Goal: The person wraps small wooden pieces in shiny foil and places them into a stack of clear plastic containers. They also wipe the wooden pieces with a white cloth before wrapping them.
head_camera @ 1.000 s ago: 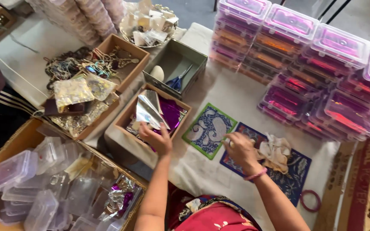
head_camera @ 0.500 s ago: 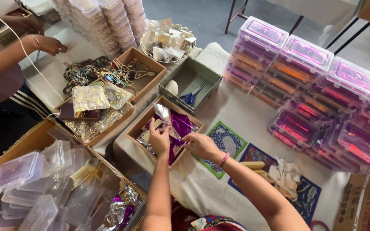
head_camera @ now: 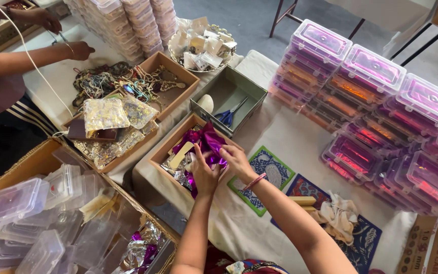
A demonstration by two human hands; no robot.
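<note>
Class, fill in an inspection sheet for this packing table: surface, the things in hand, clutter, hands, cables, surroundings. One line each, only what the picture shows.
Surface: table under a white cloth, with patterned mats at the near edge.
Things in hand: shiny purple wrapper held over a shallow cardboard tray of foil pieces.
Clutter: grey tray with blue scissors; tray of tangled necklaces; stacked clear pink-lidded boxes.
Hands: left hand and right hand both pinch the wrapper.
Cables: white cord crossing a co-worker's arm, far left.
Surroundings: carton of empty clear plastic boxes beside the table; grey floor beyond.
</note>
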